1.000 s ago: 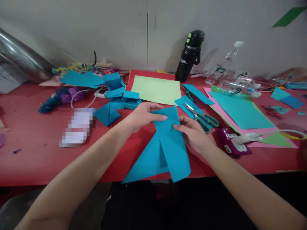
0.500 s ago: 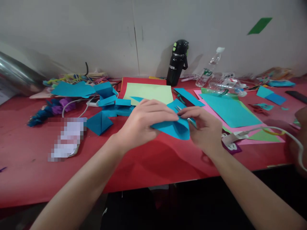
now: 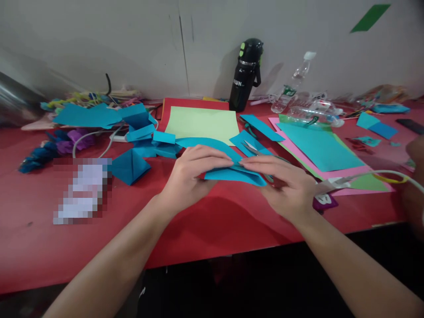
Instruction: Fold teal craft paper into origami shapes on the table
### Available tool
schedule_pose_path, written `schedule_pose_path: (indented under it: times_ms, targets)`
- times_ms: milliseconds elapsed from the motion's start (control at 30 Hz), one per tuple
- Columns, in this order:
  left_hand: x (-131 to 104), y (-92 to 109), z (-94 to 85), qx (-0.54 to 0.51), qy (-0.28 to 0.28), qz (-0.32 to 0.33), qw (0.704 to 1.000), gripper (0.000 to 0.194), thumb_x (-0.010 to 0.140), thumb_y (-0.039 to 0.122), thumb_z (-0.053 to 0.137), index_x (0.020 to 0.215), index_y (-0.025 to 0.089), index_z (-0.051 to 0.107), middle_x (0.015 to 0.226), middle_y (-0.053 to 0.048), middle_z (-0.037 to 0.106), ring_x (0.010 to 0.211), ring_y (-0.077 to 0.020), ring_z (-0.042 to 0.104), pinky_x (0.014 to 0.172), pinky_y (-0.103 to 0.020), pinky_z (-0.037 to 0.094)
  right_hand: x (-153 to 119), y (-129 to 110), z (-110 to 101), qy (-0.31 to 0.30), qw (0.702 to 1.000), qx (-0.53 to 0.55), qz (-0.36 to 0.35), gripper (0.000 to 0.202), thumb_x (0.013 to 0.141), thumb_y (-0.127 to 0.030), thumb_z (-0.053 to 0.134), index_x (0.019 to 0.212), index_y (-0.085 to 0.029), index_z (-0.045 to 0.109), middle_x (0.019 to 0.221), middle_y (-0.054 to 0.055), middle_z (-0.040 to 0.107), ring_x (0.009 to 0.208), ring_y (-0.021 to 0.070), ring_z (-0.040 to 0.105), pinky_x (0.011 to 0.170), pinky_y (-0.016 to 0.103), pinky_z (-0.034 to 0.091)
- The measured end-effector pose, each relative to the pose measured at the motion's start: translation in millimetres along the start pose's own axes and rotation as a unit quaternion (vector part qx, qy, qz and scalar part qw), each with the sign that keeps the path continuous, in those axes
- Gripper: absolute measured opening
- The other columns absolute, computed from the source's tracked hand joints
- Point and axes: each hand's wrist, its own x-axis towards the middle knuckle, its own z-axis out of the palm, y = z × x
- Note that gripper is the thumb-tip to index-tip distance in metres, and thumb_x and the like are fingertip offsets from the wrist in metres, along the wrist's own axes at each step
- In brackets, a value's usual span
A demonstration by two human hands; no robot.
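A folded sheet of blue paper [image 3: 228, 175] is held above the front of the red table, bent along its length. My left hand [image 3: 195, 174] is closed on its left part, fingers over the top and thumb hidden. At the right end, my right hand [image 3: 288, 185] pinches the paper, its fingertips close to those of the left. Scissors [image 3: 251, 149] show their blades behind the right fingers; whether that hand also holds them, I cannot tell. Behind them is another blue paper piece [image 3: 241, 138]. A blue folded paper shape [image 3: 130, 167] sits left of my left hand.
Several blue paper pieces [image 3: 88, 115] lie back left, near a pixelated object [image 3: 84, 190]. A pale green sheet [image 3: 200, 123] lies behind my hands. A black bottle [image 3: 243, 84] and a clear plastic bottle [image 3: 291, 86] stand at the wall. Right are stacked sheets [image 3: 321, 148] and a white cable [image 3: 391, 173].
The blue paper has been turned flatter, its open fold no longer facing me. My right hand has shifted slightly right and down, and more of the scissors' blades shows. The view has shifted a little.
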Motion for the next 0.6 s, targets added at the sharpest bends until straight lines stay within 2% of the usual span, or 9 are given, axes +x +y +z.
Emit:
schedule_pose_path:
  times_ms: [100, 200, 333, 500, 600]
  targets:
    - [0, -1, -1.8, 0.005, 0.010, -0.009, 1.000, 0.016, 0.089, 0.018, 0.068, 0.101, 0.025, 0.076, 0.102, -0.005, 0.078, 0.096, -0.0223, 0.072, 0.084, -0.037, 0.055, -1, 1, -3, -0.003, 1.000, 0.010, 0.020, 0.042, 0.087, -0.006, 0.066, 0.119, -0.033, 0.073, 0.113, 0.000, 0.077, 0.111, 0.0231, 0.070, 0.097, 0.042, 0.058]
    - [-1, 0, -2.9, 0.013, -0.004, -0.017, 1.000, 0.017, 0.090, 0.020, 0.067, 0.102, 0.028, 0.076, 0.104, -0.005, 0.078, 0.098, -0.0237, 0.071, 0.085, -0.039, 0.054, -2, 0, -6, -0.009, 0.999, 0.022, 0.035, 0.043, 0.089, -0.010, 0.066, 0.123, -0.035, 0.071, 0.118, 0.000, 0.075, 0.114, 0.0239, 0.069, 0.099, 0.044, 0.057]
    - [-1, 0, -2.9, 0.026, -0.002, -0.024, 0.999, 0.017, 0.092, 0.022, 0.064, 0.101, 0.031, 0.075, 0.102, -0.003, 0.079, 0.097, -0.0233, 0.072, 0.084, -0.040, 0.053, -2, -5, -9, -0.018, 0.999, 0.010, 0.030, 0.043, 0.090, -0.012, 0.066, 0.126, -0.035, 0.069, 0.123, 0.002, 0.073, 0.113, 0.0247, 0.068, 0.093, 0.043, 0.060]
    - [-2, 0, -2.9, 0.020, -0.016, -0.032, 0.999, 0.017, 0.091, 0.020, 0.066, 0.102, 0.029, 0.075, 0.103, -0.003, 0.078, 0.097, -0.0225, 0.071, 0.084, -0.039, 0.053, 0, -11, -7, 0.036, 0.998, 0.031, 0.032, 0.039, 0.085, -0.008, 0.071, 0.113, -0.035, 0.076, 0.109, 0.001, 0.075, 0.098, 0.0216, 0.071, 0.086, 0.039, 0.061]
    - [-1, 4, -1.9, -0.002, -0.017, -0.046, 0.999, 0.017, 0.089, 0.018, 0.069, 0.102, 0.028, 0.075, 0.104, -0.003, 0.078, 0.098, -0.0226, 0.071, 0.085, -0.038, 0.053, 1, -12, -5, 0.045, 0.997, 0.054, 0.040, 0.034, 0.084, -0.008, 0.072, 0.106, -0.034, 0.078, 0.102, 0.001, 0.076, 0.095, 0.0213, 0.071, 0.083, 0.040, 0.059]
